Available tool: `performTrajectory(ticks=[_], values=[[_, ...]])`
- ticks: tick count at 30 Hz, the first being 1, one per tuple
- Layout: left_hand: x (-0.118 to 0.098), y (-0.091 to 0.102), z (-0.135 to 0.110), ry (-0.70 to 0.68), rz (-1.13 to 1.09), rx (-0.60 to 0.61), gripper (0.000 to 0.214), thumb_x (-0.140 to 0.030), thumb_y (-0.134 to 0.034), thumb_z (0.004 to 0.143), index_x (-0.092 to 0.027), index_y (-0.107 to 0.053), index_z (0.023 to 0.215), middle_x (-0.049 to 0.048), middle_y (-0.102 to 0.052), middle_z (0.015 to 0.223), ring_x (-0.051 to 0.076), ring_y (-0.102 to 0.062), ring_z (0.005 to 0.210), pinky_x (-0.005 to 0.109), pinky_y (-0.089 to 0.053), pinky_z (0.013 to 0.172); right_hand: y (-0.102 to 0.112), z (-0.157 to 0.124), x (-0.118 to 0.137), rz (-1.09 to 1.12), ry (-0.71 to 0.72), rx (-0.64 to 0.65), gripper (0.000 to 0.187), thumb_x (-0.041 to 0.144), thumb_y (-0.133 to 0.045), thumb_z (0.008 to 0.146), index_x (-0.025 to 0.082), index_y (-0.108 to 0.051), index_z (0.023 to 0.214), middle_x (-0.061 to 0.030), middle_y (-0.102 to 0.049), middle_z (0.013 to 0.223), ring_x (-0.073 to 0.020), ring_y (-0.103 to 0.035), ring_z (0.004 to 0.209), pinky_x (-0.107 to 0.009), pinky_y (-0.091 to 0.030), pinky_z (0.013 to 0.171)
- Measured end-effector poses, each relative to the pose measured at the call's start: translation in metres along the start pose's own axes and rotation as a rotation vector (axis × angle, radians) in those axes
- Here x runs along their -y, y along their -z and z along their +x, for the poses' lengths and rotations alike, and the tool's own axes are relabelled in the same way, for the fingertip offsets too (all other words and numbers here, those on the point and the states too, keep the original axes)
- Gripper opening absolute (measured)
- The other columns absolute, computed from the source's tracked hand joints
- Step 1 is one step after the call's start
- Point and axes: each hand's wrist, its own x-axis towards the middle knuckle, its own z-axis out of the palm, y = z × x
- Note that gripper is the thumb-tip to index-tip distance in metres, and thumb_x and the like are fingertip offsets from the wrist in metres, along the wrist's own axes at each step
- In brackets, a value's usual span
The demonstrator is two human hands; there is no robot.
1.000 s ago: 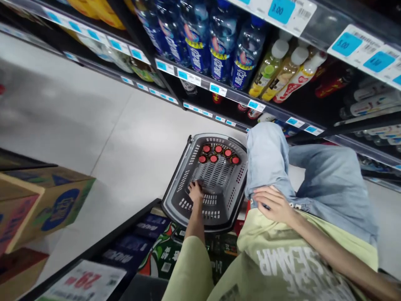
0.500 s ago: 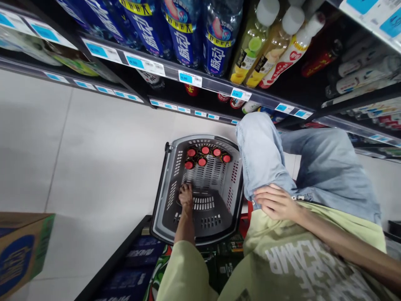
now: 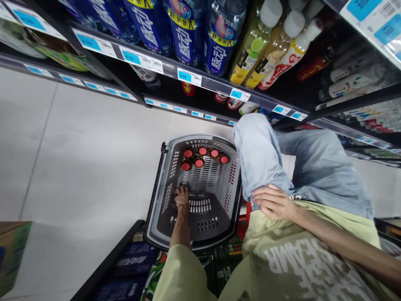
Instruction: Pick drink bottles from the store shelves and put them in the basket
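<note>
Down inside the grey shopping basket, my left hand has its fingers curled downward near the left wall. A dark shape shows at the fingertips, but what it is stays hidden under the hand. Several bottles with red caps stand upright at the basket's far end, apart from the hand. My right hand rests on my jeans at the thigh, fingers stretched out and holding nothing.
Shelves ahead carry blue-labelled drink bottles, juice bottles and price tags. A cardboard box sits at the lower left. Stacked blue packs lie beside my left sleeve.
The view has shifted slightly, so the basket and shelf appear a little farther left. My left hand stays at the same place in the basket; my right hand remains on my thigh.
</note>
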Motion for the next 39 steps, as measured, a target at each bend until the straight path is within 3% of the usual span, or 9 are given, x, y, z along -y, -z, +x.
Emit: performTrajectory(ticks=[6,11,18,22,26,32,35,39], values=[[0.002,-0.003,-0.004,-0.06,0.006,0.018,0.059,-0.008,-0.038,0.098,-0.025,-0.06,0.151,0.0202,-0.05,0.16,0.037,-0.044,0.147,0.05,-0.061,0.096,0.0,0.001,0.002,-0.001,0.008,0.001,0.032,0.001,-0.055,0.094,0.023,-0.075,0.106,-0.0033,-0.084,0.096,-0.0214,-0.079,0.104,-0.036,-0.056,0.076],[0.006,-0.004,-0.004,-0.108,-0.001,0.036,0.058,-0.008,-0.043,0.098,-0.026,-0.064,0.148,0.0191,-0.049,0.163,0.038,-0.043,0.15,0.05,-0.061,0.097,-0.001,0.002,0.003,-0.006,0.005,-0.033,0.03,-0.001,-0.055,0.092,0.02,-0.071,0.106,-0.0039,-0.083,0.095,-0.0213,-0.078,0.104,-0.035,-0.053,0.076],[0.01,-0.005,-0.007,-0.077,0.001,0.027,0.062,-0.005,-0.041,0.095,-0.021,-0.065,0.151,0.0209,-0.05,0.162,0.041,-0.043,0.15,0.046,-0.063,0.09,-0.007,-0.002,0.001,0.027,0.001,-0.045,0.027,0.001,-0.053,0.094,0.019,-0.071,0.105,-0.0046,-0.082,0.095,-0.0209,-0.077,0.103,-0.035,-0.052,0.077],[0.01,-0.001,-0.009,-0.066,0.013,0.009,0.059,-0.003,-0.043,0.093,-0.019,-0.073,0.14,0.0198,-0.054,0.159,0.04,-0.047,0.146,0.05,-0.059,0.099,-0.009,-0.002,0.001,0.031,-0.006,-0.037,0.029,0.002,-0.053,0.094,0.02,-0.071,0.106,-0.0036,-0.081,0.094,-0.0201,-0.076,0.104,-0.036,-0.053,0.078],[0.008,0.006,-0.013,-0.032,0.013,0.001,0.061,-0.001,-0.039,0.093,-0.019,-0.073,0.141,0.0178,-0.057,0.157,0.038,-0.047,0.147,0.05,-0.053,0.107,-0.01,0.001,0.001,0.047,-0.008,-0.054,0.028,0.002,-0.051,0.096,0.02,-0.07,0.104,-0.0034,-0.081,0.094,-0.0198,-0.076,0.104,-0.037,-0.052,0.078],[-0.002,0.023,-0.035,0.073,-0.046,-0.001,0.063,-0.006,-0.041,0.097,-0.015,-0.057,0.157,0.021,-0.054,0.16,0.034,-0.055,0.144,0.04,-0.057,0.102,-0.016,0.0,-0.001,0.068,0.0,-0.093,0.026,0.003,-0.049,0.096,0.021,-0.068,0.102,-0.0034,-0.08,0.091,-0.02,-0.076,0.103,-0.037,-0.051,0.079],[-0.013,0.036,-0.043,0.121,-0.185,0.033,0.06,-0.016,-0.05,0.1,-0.013,-0.054,0.159,0.0213,-0.051,0.164,0.032,-0.058,0.143,0.04,-0.054,0.108,-0.019,-0.001,-0.003,0.094,0.007,-0.122,0.025,0.004,-0.05,0.095,0.021,-0.067,0.101,-0.0033,-0.079,0.09,-0.0198,-0.075,0.102,-0.037,-0.051,0.079],[-0.037,0.052,-0.054,0.04,-0.418,-0.037,0.053,-0.019,-0.052,0.098,-0.007,-0.062,0.149,0.0222,-0.062,0.154,0.028,-0.059,0.146,0.034,-0.045,0.121,-0.022,0.001,-0.003,0.131,0.011,-0.147,0.022,0.005,-0.051,0.094,0.021,-0.065,0.1,-0.0031,-0.077,0.089,-0.0195,-0.074,0.102,-0.037,-0.052,0.082]])
